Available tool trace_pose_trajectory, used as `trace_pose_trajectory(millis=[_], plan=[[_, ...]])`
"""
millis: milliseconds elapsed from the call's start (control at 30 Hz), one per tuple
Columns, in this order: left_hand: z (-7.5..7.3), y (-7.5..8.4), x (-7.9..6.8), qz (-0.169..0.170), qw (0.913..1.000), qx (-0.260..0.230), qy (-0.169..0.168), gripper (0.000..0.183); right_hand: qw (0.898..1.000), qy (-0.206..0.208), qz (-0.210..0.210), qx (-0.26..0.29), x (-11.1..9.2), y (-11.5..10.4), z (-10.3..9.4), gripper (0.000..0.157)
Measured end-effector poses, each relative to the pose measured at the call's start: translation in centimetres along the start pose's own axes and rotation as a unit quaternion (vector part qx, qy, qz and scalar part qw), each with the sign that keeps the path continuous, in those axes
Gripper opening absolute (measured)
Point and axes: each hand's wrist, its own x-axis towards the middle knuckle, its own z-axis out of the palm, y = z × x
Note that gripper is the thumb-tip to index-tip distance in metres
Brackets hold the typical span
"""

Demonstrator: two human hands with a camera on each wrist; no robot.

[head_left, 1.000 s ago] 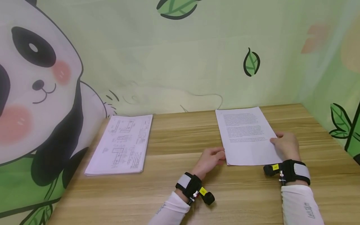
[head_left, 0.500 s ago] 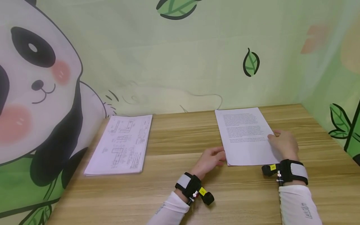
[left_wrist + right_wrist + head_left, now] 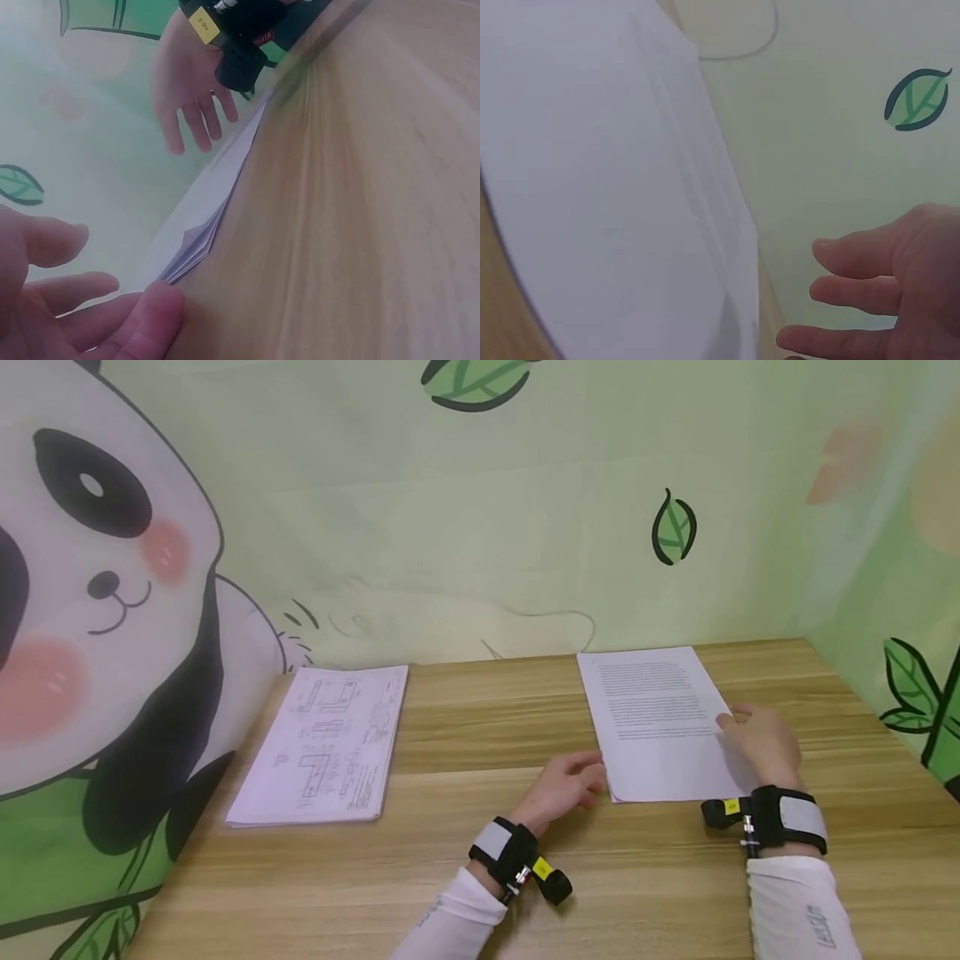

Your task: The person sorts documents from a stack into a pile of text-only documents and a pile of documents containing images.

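A stack of printed paper (image 3: 652,760) lies on the right part of the table, text side up. My left hand (image 3: 558,789) is beside its lower left edge, fingers loosely bent. In the left wrist view, the fingers of the left hand (image 3: 82,315) are right at the corner of the stack (image 3: 217,195), where several sheet edges show slightly fanned. My right hand (image 3: 765,747) is at the stack's right edge, thumb toward the paper. The right wrist view shows the fingers of that right hand (image 3: 885,292) extended and spread, with the blank lower part of the top sheet (image 3: 607,187) beside them.
A second stack of paper (image 3: 322,743), printed with technical drawings, lies at the left of the wooden table (image 3: 480,718). Behind the table hangs a green cloth backdrop (image 3: 450,527) with a panda and leaves. Both wrists carry black camera straps (image 3: 787,818).
My right hand has shifted slightly up along the stack's right edge. The left hand stays near the left edge, and the stack with drawings has not moved.
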Motion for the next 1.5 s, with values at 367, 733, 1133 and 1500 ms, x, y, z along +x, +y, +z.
trace_pose_trajectory(millis=[367, 733, 1133, 1500], plan=[[-2.9, 1.2, -0.6, 0.048, 0.9986, -0.007, 0.020, 0.042, 0.996, 0.014, -0.061, 0.068, -0.4, -3.1, 1.1, 0.062], [-9.5, 3.5, -3.2, 0.100, 0.9907, 0.049, 0.078, 0.040, 0.981, 0.043, -0.164, 0.094, -1.3, -8.0, 3.8, 0.052], [-17.3, 2.4, -6.7, 0.096, 0.9527, 0.218, 0.189, 0.044, 0.973, 0.022, -0.200, 0.112, -3.2, -11.0, 6.4, 0.056], [-24.9, -0.4, -9.4, 0.029, 0.9247, 0.296, 0.238, 0.049, 0.966, -0.006, -0.234, 0.113, -4.6, -14.0, 8.8, 0.057]])
